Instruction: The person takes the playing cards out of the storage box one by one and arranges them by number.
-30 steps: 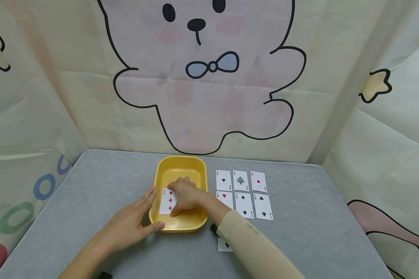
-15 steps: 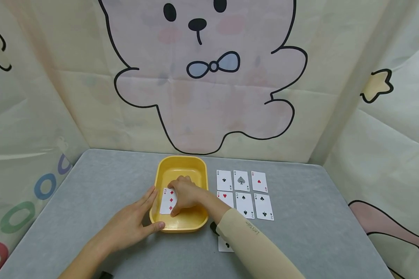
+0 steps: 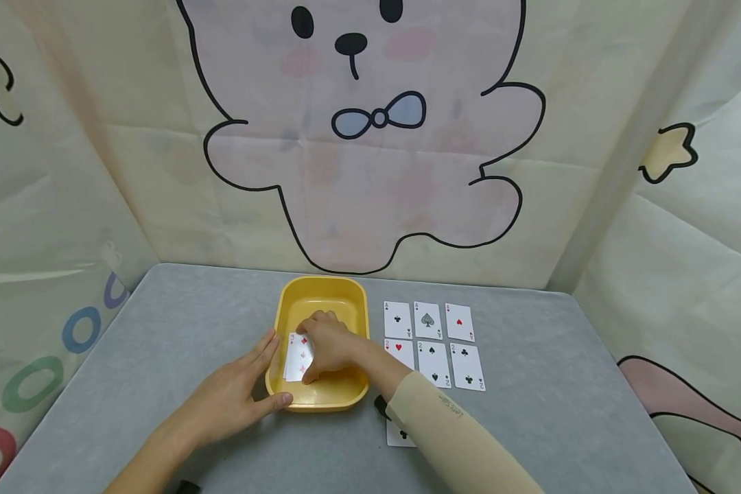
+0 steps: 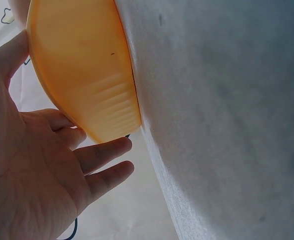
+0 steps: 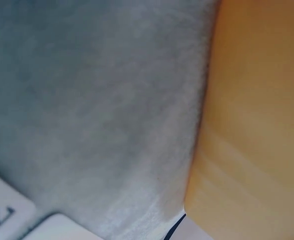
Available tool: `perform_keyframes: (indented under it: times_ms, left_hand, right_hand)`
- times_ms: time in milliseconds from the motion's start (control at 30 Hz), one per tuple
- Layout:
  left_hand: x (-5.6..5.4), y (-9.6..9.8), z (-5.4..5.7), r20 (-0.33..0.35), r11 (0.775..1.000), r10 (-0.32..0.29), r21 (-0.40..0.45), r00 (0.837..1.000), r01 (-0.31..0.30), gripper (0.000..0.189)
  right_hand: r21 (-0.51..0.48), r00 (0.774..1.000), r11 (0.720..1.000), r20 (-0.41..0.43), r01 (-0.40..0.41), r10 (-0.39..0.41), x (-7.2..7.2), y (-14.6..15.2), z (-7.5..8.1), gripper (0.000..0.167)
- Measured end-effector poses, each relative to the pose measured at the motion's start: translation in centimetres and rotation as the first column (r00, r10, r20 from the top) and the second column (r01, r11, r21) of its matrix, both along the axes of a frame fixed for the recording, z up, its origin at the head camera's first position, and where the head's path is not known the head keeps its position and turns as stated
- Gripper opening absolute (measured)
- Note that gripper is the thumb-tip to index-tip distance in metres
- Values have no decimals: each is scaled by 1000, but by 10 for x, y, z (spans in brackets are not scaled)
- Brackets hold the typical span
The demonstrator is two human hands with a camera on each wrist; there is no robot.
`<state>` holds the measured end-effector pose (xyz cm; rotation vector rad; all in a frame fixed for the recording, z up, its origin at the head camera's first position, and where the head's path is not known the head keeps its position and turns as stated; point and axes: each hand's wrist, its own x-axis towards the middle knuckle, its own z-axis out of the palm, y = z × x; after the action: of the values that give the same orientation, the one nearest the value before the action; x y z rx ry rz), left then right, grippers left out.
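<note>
A yellow tray (image 3: 325, 405) stands on the table. Inside it lies a three of diamonds playing card (image 3: 297, 355), its right part covered by my right hand (image 3: 330, 346). Thumb and index finger of that hand grip the card at its near and far edges. A sliver of another white card shows beneath at the left. My left hand (image 3: 237, 391) rests against the tray's left side, thumb on the near rim. In the left wrist view its fingers (image 4: 107, 177) reach along the tray's outer wall (image 4: 87, 75), mostly straight. No hand shows in the right wrist view.
Right of the tray, an ace of clubs (image 3: 397, 320), ace of spades (image 3: 428, 321) and ace of hearts (image 3: 460, 322) form a row. Below them lie a two of hearts (image 3: 398, 350), two of spades (image 3: 433, 364) and two of clubs (image 3: 467, 367). My sleeve partly hides another club card (image 3: 400, 435).
The three of diamonds has tilted slightly and catches more light, baring an edge of the card beneath. Both hands stay nearly in place.
</note>
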<state>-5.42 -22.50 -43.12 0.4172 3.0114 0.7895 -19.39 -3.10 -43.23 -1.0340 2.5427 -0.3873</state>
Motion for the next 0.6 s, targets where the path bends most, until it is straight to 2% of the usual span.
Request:
perform_keyframes:
  times_ms: [167, 300, 533, 600]
  left_hand:
    - [0, 0, 0, 0, 1000, -4, -2, 1000, 4, 99]
    - [0, 0, 0, -3, 1000, -5, 0, 1000, 5, 99]
    - [0, 1, 1, 2, 1000, 0, -4, 1000, 0, 99]
    - [0, 1, 1, 4, 1000, 0, -5, 1000, 0, 99]
  right_hand:
    - [-7, 999, 1000, -35, -28, 28, 1, 2, 0, 88]
    - [-26, 999, 999, -24, -27, 26, 1, 2, -1, 87]
    - [-85, 991, 995, 131, 45, -33, 3, 2, -1, 88]
    - [-90, 988, 995, 153, 50, -36, 3, 3, -1, 88]
